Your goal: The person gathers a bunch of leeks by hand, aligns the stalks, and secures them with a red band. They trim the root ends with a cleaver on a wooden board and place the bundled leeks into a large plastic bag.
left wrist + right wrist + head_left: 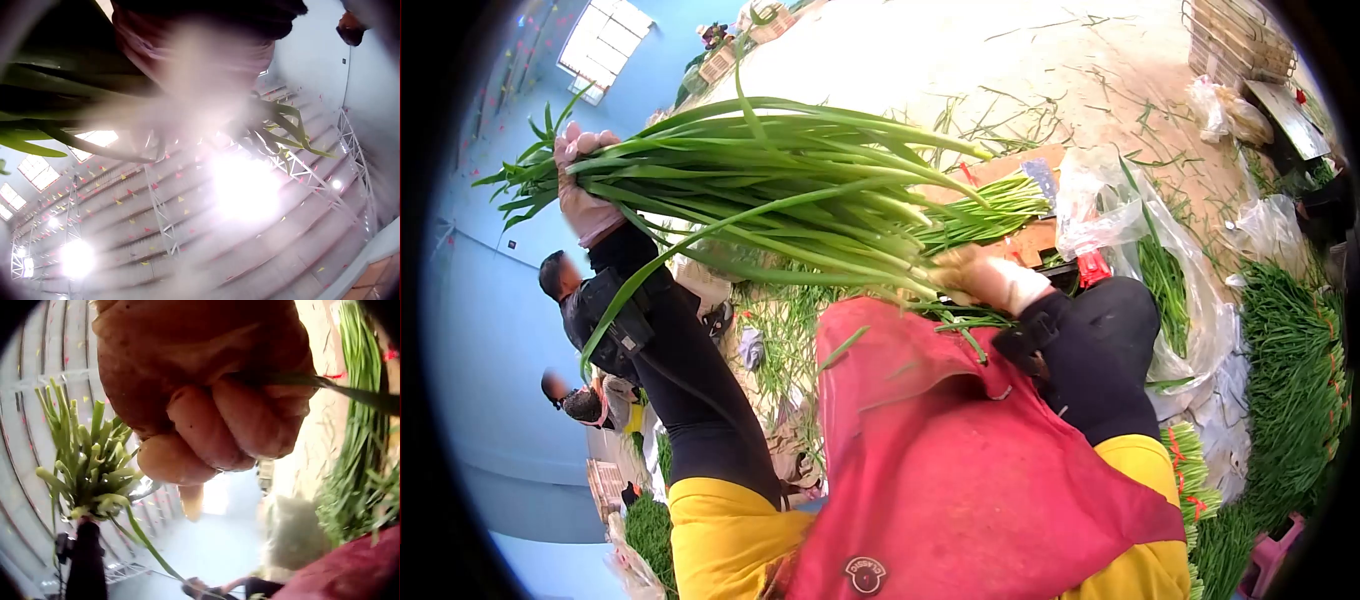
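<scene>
My left hand (585, 185), at the upper left of the head view, grips a large bunch of garlic chives (770, 165) near its leafy tips. The long flat leaves stretch rightward across the view to pale cut stem ends. My right hand (990, 278) is by those stem ends, blurred. In the right wrist view its fingers (200, 419) are curled, and a single chive leaf (359, 395) comes out of the fist. The bunch's stem ends show apart from that fist there. Glare hides much of the left hand in the left wrist view.
Behind the right hand lies another chive bundle (990, 212) on cardboard. A plastic bag (1190, 345) with chives stands at the right, before a large chive pile (1285, 370). A red apron (960, 460) covers the lap. Two people sit at the left; loose leaves litter the floor.
</scene>
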The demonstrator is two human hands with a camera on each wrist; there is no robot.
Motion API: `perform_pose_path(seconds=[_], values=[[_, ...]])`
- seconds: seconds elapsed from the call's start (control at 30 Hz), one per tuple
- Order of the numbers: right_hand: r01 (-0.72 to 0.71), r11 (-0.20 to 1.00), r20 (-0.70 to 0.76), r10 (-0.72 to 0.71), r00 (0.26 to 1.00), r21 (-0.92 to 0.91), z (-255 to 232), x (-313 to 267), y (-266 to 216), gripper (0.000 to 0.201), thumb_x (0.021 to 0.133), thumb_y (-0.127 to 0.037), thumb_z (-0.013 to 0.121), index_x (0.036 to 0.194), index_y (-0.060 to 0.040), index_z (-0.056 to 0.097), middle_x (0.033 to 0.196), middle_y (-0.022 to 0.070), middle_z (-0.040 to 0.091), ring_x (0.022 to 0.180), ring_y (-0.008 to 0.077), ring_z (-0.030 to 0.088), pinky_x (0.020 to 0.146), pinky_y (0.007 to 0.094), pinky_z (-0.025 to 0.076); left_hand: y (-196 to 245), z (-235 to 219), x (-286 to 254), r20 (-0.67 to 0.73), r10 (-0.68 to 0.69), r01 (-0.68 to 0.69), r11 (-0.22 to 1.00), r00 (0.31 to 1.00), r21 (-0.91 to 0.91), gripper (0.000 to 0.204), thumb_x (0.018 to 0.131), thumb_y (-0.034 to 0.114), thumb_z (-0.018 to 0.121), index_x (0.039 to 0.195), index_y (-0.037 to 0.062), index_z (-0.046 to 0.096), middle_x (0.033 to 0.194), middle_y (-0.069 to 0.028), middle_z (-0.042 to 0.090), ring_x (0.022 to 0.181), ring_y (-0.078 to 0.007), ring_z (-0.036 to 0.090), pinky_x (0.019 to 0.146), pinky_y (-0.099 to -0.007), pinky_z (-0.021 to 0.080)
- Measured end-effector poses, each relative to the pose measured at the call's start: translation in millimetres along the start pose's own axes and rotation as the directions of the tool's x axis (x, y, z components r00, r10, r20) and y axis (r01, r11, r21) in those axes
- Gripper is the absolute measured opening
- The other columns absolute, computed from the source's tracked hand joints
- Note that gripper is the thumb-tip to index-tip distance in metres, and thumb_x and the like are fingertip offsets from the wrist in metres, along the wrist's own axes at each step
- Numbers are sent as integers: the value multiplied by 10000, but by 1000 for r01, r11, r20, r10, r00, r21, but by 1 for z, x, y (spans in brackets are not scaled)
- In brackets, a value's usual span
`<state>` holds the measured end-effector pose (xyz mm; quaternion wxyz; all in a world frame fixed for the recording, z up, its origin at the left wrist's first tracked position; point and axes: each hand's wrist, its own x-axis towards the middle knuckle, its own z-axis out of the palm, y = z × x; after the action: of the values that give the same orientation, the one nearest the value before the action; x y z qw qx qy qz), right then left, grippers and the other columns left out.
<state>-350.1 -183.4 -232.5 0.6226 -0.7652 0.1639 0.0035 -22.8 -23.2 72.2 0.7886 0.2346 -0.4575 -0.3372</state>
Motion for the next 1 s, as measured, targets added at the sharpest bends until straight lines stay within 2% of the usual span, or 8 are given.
perform_pose_path(seconds=[0.13, 0.27, 0.47, 0.63, 0.73, 0.77, 0.87, 1.0], values=[[32, 723, 103, 55, 993, -691, 8, -5, 115, 225, 791, -206, 575, 929, -48, 657, 834, 144, 664, 842, 306, 646, 715, 365, 498, 12, -7, -6, -50, 7, -4, 998, 999, 65, 246, 924, 219, 549, 1067, 19, 571, 716, 7, 562, 737, -182, 571, 776, -379, 496], [-242, 764, 65, 347, 935, -598, -5, -40, 81, 344, 747, -248, 610, 1073, -147, 655, 1000, 147, 657, 953, 318, 626, 800, 368, 494, 23, -17, -9, -79, -32, 32, 999, 996, -5, 256, 925, 239, 548, 1053, 20, 583, 729, 20, 561, 749, -167, 568, 780, -371, 495], [446, 668, -207, -664, 718, -596, -34, -9, 0, 777, 719, -326, 683, 1380, -92, 350, 1296, 205, 473, 1186, 350, 444, 992, 380, 364, 17, -7, -17, -66, 12, -4, 993, 998, 119, 261, 922, 234, 555, 1064, 15, 550, 734, 22, 549, 751, -160, 563, 781, -361, 496], [371, 923, -95, -363, 927, 97, -13, 18, -37, 560, 766, -187, 670, 1276, -56, 480, 1188, 116, 585, 1049, 175, 553, 915, 295, 427, 8, -5, -16, -72, 45, -37, 994, 996, 101, 243, 923, 212, 554, 1055, 9, 537, 726, 14, 542, 745, -161, 560, 777, -363, 502], [727, 687, -360, -675, 645, 15, 8, 41, -21, 326, 835, -163, 582, 1142, -54, 573, 889, 38, 633, 723, 160, 546, 642, 296, 471, 9, -9, -15, -142, 83, -68, 992, 986, 108, 243, 914, 205, 564, 1046, 1, 540, 723, -3, 556, 727, -163, 564, 775, -367, 505], [318, 838, -233, -235, 944, 444, 3, 31, -10, 258, 838, -189, 597, 1054, -51, 633, 843, 25, 649, 741, 151, 562, 670, 292, 466, 11, -11, -14, -155, 164, -132, 971, 974, 200, 250, 913, 206, 564, 1050, -2, 544, 723, -12, 562, 720, -167, 566, 777, -368, 505], [245, 920, -203, -188, 961, 305, -8, 28, 26, 326, 821, -332, 649, 995, -57, 675, 897, 39, 685, 789, 140, 609, 729, 296, 476, 17, -10, -17, -176, 237, -196, 956, 955, 219, 272, 911, 214, 566, 1068, -8, 547, 722, -37, 572, 705, -179, 573, 774, -375, 504], [-91, 741, -65, 63, 996, -665, -8, 11, 85, 311, 816, -301, 625, 1006, -59, 674, 922, 123, 680, 891, 284, 639, 773, 364, 492, 16, -15, -15, -52, 59, -58, 998, 997, 12, 280, 925, 222, 545, 1080, -11, 533, 719, -8, 560, 717, -182, 566, 788, -400, 499]])
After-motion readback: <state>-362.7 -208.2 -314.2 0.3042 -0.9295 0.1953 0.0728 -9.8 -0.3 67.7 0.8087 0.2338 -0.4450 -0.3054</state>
